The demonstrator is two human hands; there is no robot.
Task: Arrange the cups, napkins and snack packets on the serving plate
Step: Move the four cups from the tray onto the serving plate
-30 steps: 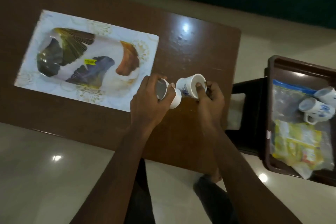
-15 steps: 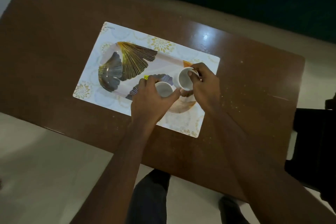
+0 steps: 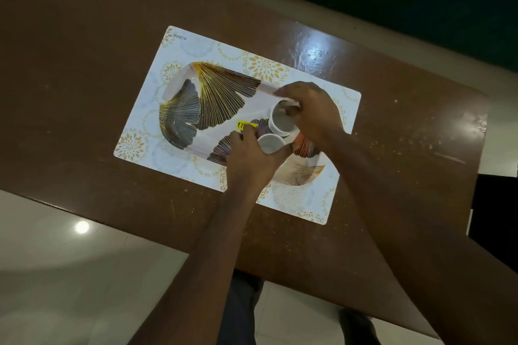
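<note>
An oval serving plate (image 3: 218,98) with gold and dark leaf patterns and a yellow price sticker (image 3: 244,124) lies on a white patterned placemat (image 3: 179,45). Two white cups stand upright side by side over the plate's right half. My left hand (image 3: 249,159) wraps the nearer cup (image 3: 270,143). My right hand (image 3: 311,115) grips the farther cup (image 3: 281,119) by its rim and side. Whether the cups rest on the plate or hover just above it is unclear. No napkins or snack packets are in view.
The placemat sits on a brown wooden table (image 3: 84,64) whose near edge runs diagonally above a pale tiled floor (image 3: 70,274). A dark piece of furniture (image 3: 496,218) is at the right edge. My legs show below the table.
Both hands carried the cups from the table's right side to above the plate's right half and lowered them. The side tray with more cups and packets has left the view.
</note>
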